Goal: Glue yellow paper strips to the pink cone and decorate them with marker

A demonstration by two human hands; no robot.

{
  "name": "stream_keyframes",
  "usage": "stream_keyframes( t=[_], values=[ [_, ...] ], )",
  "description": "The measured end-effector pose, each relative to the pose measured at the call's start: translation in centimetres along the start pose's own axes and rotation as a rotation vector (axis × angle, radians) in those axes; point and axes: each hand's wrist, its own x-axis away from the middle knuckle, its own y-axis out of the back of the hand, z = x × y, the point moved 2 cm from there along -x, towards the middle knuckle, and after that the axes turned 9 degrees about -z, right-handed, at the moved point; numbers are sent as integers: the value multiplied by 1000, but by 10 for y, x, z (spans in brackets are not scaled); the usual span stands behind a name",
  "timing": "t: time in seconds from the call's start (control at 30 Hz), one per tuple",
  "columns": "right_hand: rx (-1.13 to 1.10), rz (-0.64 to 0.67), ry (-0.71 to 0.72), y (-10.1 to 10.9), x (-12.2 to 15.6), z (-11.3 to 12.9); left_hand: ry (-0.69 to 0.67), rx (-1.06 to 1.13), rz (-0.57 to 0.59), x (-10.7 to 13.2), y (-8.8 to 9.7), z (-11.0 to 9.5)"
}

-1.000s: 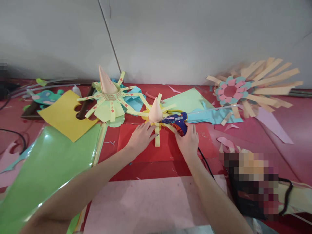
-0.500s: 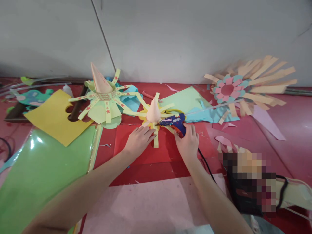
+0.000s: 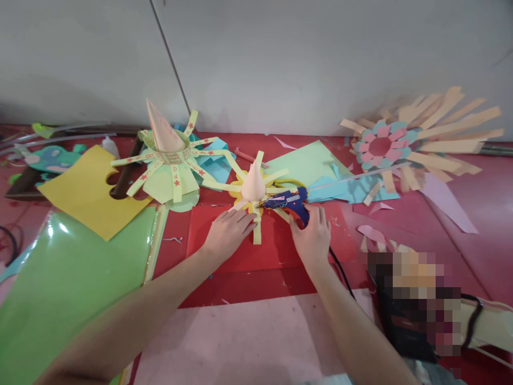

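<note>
Red tabletop (image 3: 248, 287); right fingers (image 3: 319, 215) clamped on glue gun (image 3: 289, 199); cone (image 3: 253, 184) beyond left fingers (image 3: 240, 218), grip unclear.

Left of the paper cone (image 3: 254, 186) stands a paper hat (image 3: 170, 159); right, a glue gun (image 3: 288, 199). The left hand (image 3: 230, 233) lies before the cone, the wall (image 3: 280, 69) behind.

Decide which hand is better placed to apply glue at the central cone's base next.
Right hand, probably: it grips the glue gun, which points toward the central cone; the left hand shows no tool.
</note>
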Motion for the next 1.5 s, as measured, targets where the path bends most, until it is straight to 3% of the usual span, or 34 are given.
stream_keyframes(
  t=[0.43,0.77,1.03,1.3,1.5],
  values=[
    [7,-13,7,-1,0,0,32,11,73,1,-2,0],
    [-24,-34,-66,-2,-1,2,1,7,1,0,0,-1],
    [-49,-28,-80,-3,-1,1,3,-4,45,0,0,-1],
    [-196,-153,-240,7,-10,-5,21,15,47,0,0,-1],
    [-158,-177,-378,3,-22,-32,-7,1,13,0,1,-1]
  ],
)
